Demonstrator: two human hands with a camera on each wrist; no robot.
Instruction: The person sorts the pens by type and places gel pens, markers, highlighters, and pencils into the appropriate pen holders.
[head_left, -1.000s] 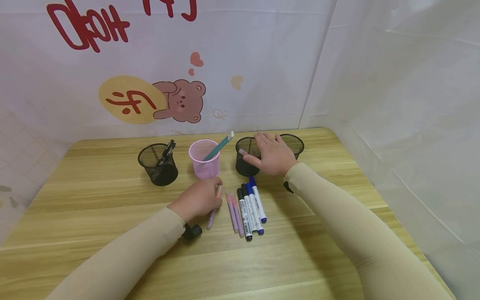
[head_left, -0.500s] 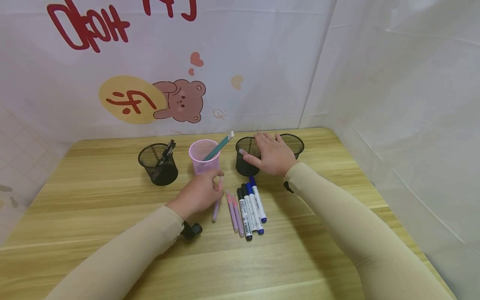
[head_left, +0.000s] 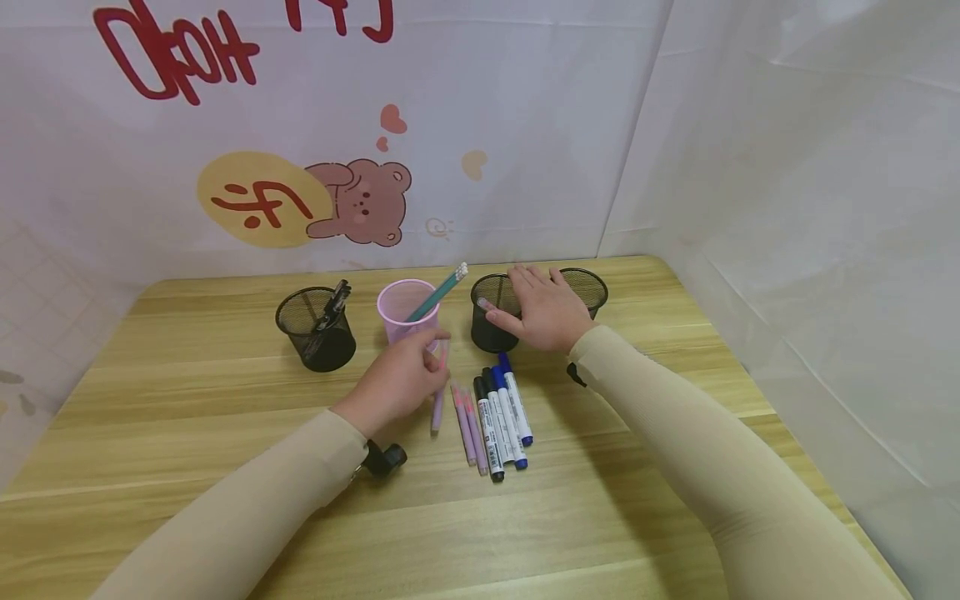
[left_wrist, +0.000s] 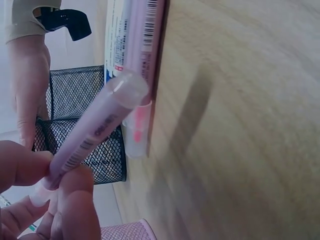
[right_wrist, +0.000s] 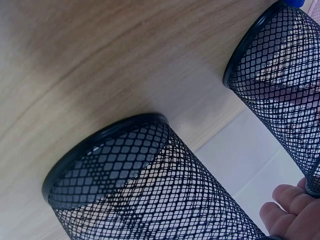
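Between thumb and fingers, my left hand [head_left: 397, 379] pinches a purple highlighter [left_wrist: 92, 132] with a clear cap, just in front of the pink mesh pen cup [head_left: 408, 312]. The highlighter slants and casts a shadow on the table in the left wrist view. My right hand [head_left: 551, 315] lies over the rims of two black mesh pen cups, its fingers stretched out and its thumb across the opening of the nearer-left cup [head_left: 492, 333]. A clear-ended pen [head_left: 486, 305] shows inside that cup. The right-hand cup [head_left: 588, 287] is partly hidden by the hand.
Two more purple highlighters [head_left: 472, 433] lie beside several black- and blue-capped whiteboard markers [head_left: 504, 421] on the wooden table [head_left: 570, 517]. Teal pencils [head_left: 438, 296] stand in the pink cup. A black mesh cup [head_left: 318, 337] with black pens [head_left: 333, 304] is at left.
My left hand has moved away from me toward the pink cup, bringing the highlighter along off the table. My right hand has stayed in place.
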